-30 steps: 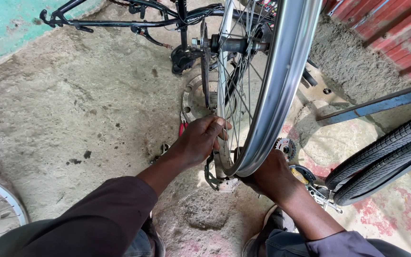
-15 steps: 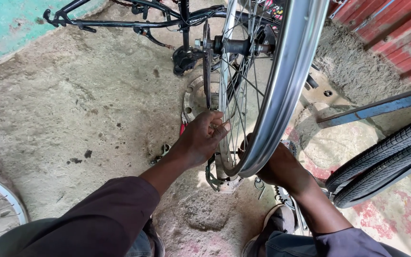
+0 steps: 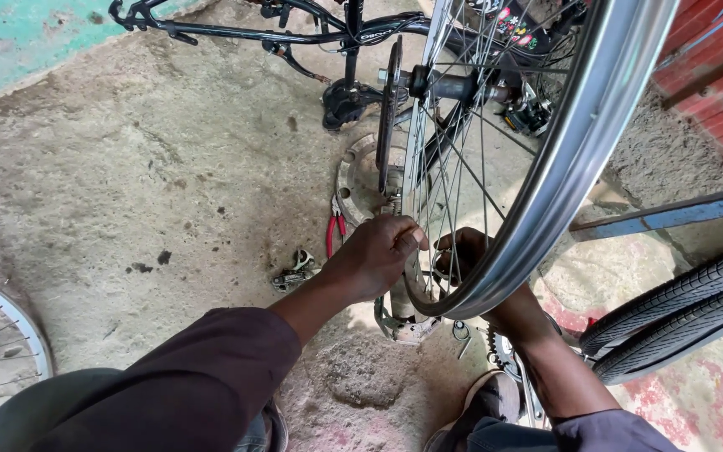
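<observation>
Left hand pinches a spoke beside the bare rim, right hand opposite, grip hidden; tyre unfitted.

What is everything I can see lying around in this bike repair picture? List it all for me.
Bare wheel rim: one, shiny silver with thin spokes, upright in the middle, no tyre on it.
Hub: one, dark, at the centre of the spokes.
Bicycle frame: one, black, lying across the top.
Pliers: one, red handles, on the concrete beside the left hand.
Tyres: two, black, at the right edge.
Second wheel: one, silver, partly seen at lower left.
Small metal parts: a few, grey, on the ground left of the hands.
Left hand: one, fingers at the spokes near the rim.
Right hand: one, behind the spokes, under the rim.
</observation>
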